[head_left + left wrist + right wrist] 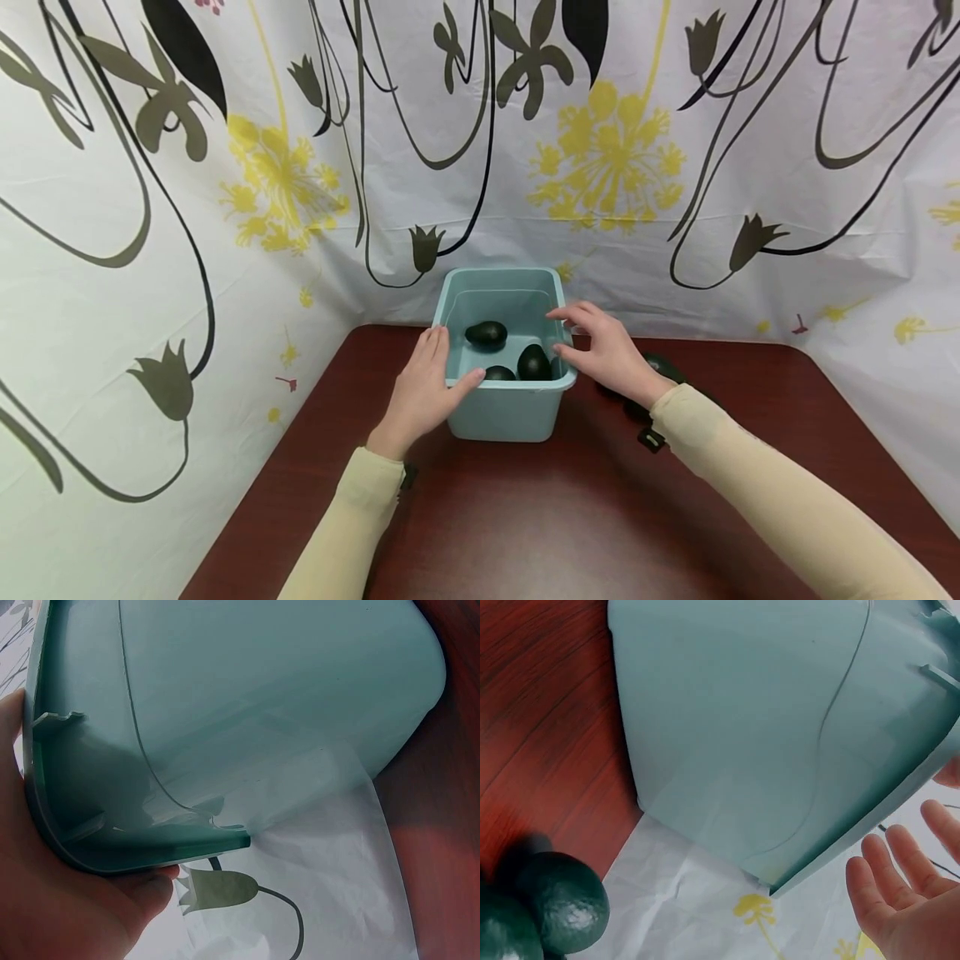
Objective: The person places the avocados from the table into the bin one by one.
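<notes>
A light blue plastic bin stands on the table, with several dark green avocados inside. My left hand rests on the bin's front-left corner, fingers fairly straight along the left rim and thumb at the front rim. In the left wrist view, that hand shows behind the rim's corner. At the right rim is my right hand, its fingers spread and loosely bent with nothing between them. The right wrist view shows this hand with a gap between several fingertips and the rim.
More avocados lie on the dark red table to the right of the bin, partly hidden by my right forearm. Behind the bin hangs a white patterned cloth, which also covers the left side. Dark wrist devices sit under my sleeves.
</notes>
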`<state>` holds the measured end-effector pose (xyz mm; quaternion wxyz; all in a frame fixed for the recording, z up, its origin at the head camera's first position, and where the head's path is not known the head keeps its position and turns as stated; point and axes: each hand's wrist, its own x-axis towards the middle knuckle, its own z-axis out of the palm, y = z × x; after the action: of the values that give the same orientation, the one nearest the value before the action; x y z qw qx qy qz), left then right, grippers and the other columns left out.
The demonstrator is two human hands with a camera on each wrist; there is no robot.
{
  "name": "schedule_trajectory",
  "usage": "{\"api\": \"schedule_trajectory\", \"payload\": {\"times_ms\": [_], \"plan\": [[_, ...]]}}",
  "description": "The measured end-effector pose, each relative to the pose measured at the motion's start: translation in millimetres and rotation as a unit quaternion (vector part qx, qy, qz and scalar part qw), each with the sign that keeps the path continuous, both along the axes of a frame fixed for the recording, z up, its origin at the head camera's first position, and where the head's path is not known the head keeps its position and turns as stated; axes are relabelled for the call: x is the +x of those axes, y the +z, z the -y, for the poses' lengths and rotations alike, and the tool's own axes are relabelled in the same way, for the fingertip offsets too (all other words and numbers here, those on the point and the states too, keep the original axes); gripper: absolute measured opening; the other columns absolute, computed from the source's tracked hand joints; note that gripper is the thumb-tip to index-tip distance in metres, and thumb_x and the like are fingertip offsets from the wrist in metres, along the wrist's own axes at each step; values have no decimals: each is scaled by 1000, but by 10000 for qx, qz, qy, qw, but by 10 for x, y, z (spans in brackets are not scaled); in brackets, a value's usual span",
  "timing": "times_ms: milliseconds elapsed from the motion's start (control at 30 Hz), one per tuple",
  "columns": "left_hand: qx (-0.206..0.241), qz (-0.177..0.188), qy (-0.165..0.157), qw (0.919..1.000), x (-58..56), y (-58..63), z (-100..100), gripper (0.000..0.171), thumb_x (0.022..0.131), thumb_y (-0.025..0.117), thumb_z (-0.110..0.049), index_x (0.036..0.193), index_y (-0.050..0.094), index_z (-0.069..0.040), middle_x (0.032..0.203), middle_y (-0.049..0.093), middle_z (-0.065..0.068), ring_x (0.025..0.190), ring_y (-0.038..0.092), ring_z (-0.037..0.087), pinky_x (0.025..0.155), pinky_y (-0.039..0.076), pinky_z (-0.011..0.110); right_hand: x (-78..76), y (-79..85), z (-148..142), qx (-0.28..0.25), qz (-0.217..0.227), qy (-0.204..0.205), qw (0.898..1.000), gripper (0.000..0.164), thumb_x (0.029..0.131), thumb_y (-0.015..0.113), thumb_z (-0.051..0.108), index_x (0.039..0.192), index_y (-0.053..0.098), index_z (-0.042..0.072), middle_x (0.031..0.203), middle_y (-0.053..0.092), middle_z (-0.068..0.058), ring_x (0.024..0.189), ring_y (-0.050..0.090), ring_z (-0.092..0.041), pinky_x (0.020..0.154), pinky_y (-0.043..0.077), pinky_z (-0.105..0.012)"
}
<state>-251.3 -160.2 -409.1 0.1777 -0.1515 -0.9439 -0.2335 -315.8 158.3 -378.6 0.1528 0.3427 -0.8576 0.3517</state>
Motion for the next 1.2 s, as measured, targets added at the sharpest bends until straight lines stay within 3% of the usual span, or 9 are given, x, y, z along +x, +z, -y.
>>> {"api": "schedule_trajectory", "payload": {"times_ms": [200, 467, 833, 1200], "plan": [[5, 34, 28, 10000, 4, -1, -6, 106, 91, 40, -80, 158, 24, 0, 165, 21, 12, 152, 14, 24, 115, 30, 47, 31, -22, -103, -3, 33, -41, 10000, 46, 92, 76, 22, 135, 60, 29, 131, 57, -3, 113, 62, -25, 94, 51, -46], [-35, 31, 19, 10000, 0, 5, -6, 105, 92, 39, -79, 158, 24, 0, 166, 20, 12, 153, 13, 25, 116, 29, 46, 66, -50, -288, 83, 6, -273, 9996, 47, 94, 74, 27, 138, 60, 23, 131, 55, 4, 115, 59, -22, 94, 50, -48], [12, 56, 35, 10000, 24, 17, -11, 107, 91, 37, -81, 158, 24, 0, 166, 20, 12, 153, 14, 25, 116, 30, 47, 55, -169, -598, 424, -156, -608, 9971, 45, 92, 76, 24, 134, 61, 30, 126, 56, 7, 109, 58, -20, 87, 50, -46], [61, 22, -7, 10000, 24, 19, -21, 105, 92, 41, -78, 158, 24, 1, 164, 23, 16, 152, 14, 27, 115, 30, 49, 64, -346, -1002, 806, 134, -945, 9922, 45, 90, 77, 22, 132, 62, 28, 125, 57, 4, 111, 60, -23, 88, 50, -50]]}}
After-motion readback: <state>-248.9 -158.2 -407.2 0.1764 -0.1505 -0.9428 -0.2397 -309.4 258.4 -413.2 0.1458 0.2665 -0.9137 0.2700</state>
